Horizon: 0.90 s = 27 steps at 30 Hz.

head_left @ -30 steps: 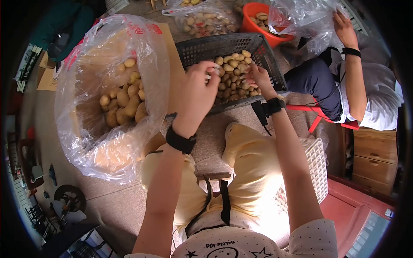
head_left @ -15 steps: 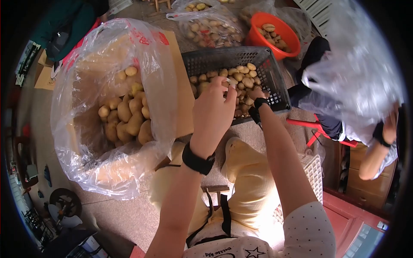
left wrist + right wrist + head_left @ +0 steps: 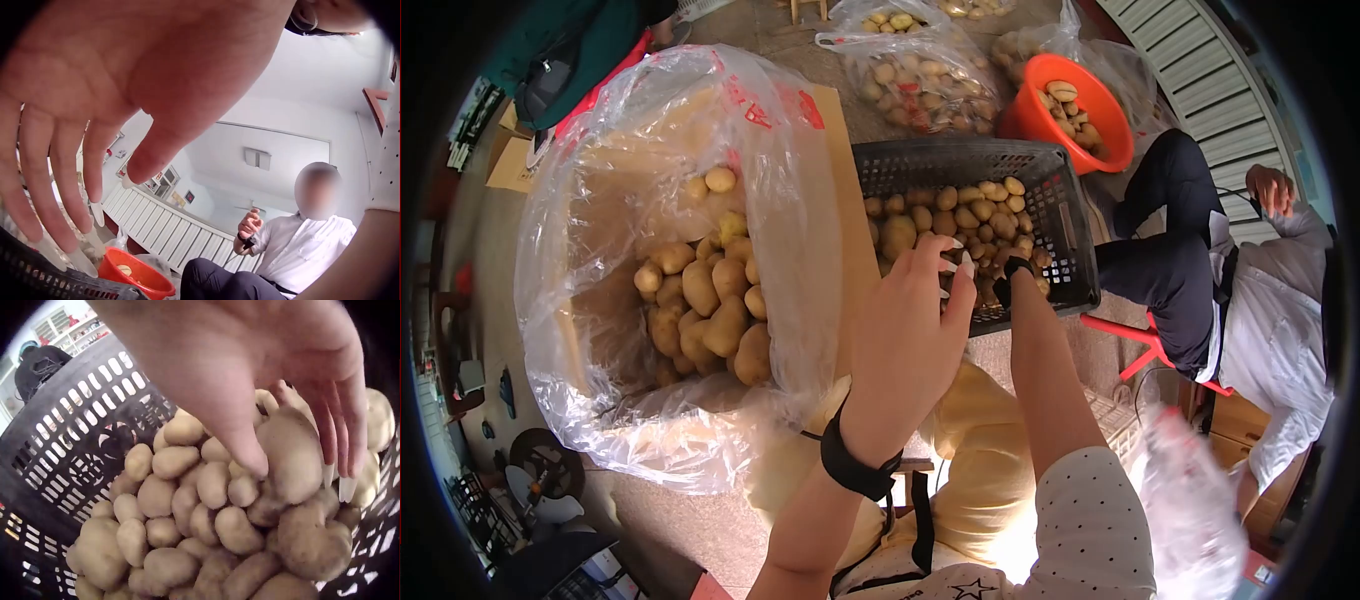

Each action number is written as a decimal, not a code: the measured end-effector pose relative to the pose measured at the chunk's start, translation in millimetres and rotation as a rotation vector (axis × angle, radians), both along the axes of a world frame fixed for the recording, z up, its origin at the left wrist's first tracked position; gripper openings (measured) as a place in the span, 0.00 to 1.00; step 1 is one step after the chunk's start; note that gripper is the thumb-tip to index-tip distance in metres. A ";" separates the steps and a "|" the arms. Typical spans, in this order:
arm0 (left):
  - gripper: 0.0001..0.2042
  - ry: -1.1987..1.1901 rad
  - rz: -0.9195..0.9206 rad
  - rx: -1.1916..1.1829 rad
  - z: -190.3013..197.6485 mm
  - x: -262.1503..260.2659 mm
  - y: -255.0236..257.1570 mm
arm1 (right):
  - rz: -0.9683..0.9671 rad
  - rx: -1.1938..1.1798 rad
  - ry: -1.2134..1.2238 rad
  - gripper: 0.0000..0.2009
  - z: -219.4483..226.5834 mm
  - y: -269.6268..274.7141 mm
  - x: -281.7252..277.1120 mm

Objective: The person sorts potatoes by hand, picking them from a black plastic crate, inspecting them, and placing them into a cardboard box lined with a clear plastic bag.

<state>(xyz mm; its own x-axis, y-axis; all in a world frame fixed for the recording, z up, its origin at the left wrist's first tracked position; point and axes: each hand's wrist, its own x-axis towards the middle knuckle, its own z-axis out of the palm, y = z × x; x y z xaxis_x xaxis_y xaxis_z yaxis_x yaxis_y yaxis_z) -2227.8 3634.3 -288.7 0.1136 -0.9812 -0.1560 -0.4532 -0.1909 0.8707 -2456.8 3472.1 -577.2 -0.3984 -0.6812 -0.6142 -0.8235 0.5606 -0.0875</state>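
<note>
- Floor [image 3: 645, 500]: support for the items below; brightly lit at the lower left of the frame.
- Cardboard box [image 3: 848, 190]: left of centre, upright, lined with clear plastic film [image 3: 580, 420].
- Black crate [image 3: 1010, 152]: upper centre to right, perforated, just beside the box.
- Orange tub [image 3: 1032, 110]: upper right, near the crate's far edge.
- Clear bag of potatoes [image 3: 925, 90]: upper centre, behind the crate.
- Red stool [image 3: 1135, 345]: right of centre, partly hidden by a seated person [image 3: 1260, 300].

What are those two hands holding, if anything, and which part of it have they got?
The right hand grips a potato by its opposite sides. The left hand holds nothing.
</note>
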 end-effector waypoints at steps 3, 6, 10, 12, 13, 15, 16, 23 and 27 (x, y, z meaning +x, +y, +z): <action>0.13 -0.027 -0.008 -0.014 2.1 0.3 -1.7 | 0.042 0.058 -0.056 0.25 -3.4 -6.8 -5.4; 0.13 -0.008 -0.004 -0.061 -4.4 0.6 -1.9 | 0.070 0.119 -0.113 0.26 -8.7 -8.6 -15.6; 0.12 0.094 0.061 -0.163 -14.7 0.4 -7.3 | 0.108 0.199 -0.164 0.26 -27.5 -18.9 -52.8; 0.12 0.059 0.050 -0.163 -16.5 3.3 -10.1 | 0.290 0.058 -0.191 0.27 -37.8 -30.8 -71.0; 0.12 0.017 0.040 -0.168 -16.2 4.5 -11.6 | 0.475 -0.088 -0.221 0.29 -43.6 -32.7 -79.3; 0.12 0.089 0.047 -0.126 -13.4 3.7 -14.6 | -0.454 -0.114 -1.191 0.33 56.7 -1.3 -31.6; 0.12 0.072 0.040 -0.120 -14.6 3.9 -15.4 | -0.382 -0.117 -1.270 0.32 84.4 0.7 -19.7; 0.16 -0.050 0.034 -0.233 -42.2 1.0 -20.9 | -0.235 -0.142 -1.807 0.25 200.2 35.5 24.1; 0.18 -0.015 0.051 -0.261 -44.8 1.2 -23.0 | -0.289 -0.140 -1.775 0.20 226.3 62.8 43.4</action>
<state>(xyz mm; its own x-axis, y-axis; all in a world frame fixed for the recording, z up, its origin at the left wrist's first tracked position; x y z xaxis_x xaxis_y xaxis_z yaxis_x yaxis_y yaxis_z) -2226.7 3611.3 -333.5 0.1644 -0.9810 0.1032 -0.4621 0.0158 0.8867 -2413.4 3534.8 -350.9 0.4974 -0.7956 -0.3459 0.4071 0.5661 -0.7168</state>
